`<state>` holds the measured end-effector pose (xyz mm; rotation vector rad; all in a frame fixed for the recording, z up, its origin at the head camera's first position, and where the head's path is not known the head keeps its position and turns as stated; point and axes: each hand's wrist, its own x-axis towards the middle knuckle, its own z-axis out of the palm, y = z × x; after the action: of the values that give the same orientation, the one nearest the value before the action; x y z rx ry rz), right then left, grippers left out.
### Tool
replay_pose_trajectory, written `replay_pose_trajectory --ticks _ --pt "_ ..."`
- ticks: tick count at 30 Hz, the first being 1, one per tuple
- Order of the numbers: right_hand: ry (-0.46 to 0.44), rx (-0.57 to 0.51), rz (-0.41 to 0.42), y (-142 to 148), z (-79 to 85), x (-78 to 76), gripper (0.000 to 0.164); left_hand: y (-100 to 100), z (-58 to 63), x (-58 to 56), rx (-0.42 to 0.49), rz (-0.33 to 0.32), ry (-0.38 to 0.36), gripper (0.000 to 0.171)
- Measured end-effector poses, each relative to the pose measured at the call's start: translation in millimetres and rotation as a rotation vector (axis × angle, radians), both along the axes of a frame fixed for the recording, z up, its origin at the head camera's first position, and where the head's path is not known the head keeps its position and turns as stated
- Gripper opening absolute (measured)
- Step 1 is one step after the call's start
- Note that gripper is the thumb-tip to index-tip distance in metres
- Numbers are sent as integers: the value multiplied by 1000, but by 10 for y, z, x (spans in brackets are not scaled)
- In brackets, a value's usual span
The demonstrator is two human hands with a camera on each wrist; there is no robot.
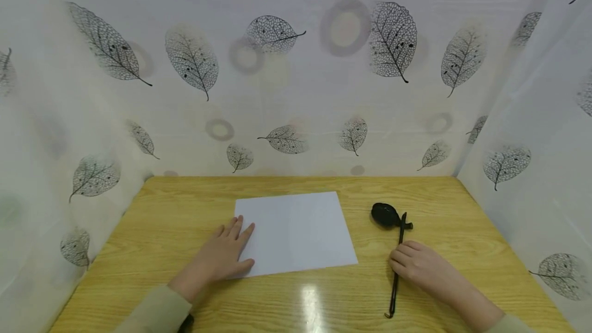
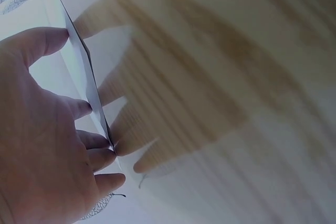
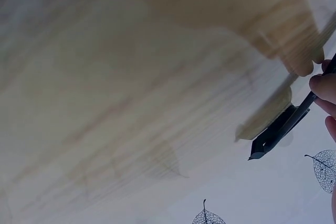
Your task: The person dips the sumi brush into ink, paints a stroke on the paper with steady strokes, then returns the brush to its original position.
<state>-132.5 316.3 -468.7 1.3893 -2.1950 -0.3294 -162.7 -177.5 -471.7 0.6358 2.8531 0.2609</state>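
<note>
A blank white sheet of paper (image 1: 296, 235) lies on the wooden table. My left hand (image 1: 222, 258) rests on its left edge with fingers spread; in the left wrist view the fingertips of that hand (image 2: 52, 124) touch the sheet (image 2: 86, 72), seen nearly edge-on. To the right of the paper, my right hand (image 1: 418, 266) pinches the shaft of a slim black brush (image 1: 394, 292), which has a small loop at its near end. The brush's pointed far end lies across the short handle of a black, shallow spoon-shaped dish (image 1: 385, 215). What the dish contains cannot be made out.
The glossy wood-grain table (image 1: 152, 230) is enclosed at the back and both sides by pale curtains (image 1: 296, 86) printed with leaves. A small dark object (image 1: 186, 324) shows partly behind my left sleeve at the near edge.
</note>
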Motion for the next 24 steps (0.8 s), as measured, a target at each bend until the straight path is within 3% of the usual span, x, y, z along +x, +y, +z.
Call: replay_pose_trajectory --ticks 6,24 --pt "58 19 23 -23 7 -7 77 46 -24 -11 -13 -14 4 87" --pt "193 -23 95 5 108 -22 68 152 36 17 -5 -71 -20 79"
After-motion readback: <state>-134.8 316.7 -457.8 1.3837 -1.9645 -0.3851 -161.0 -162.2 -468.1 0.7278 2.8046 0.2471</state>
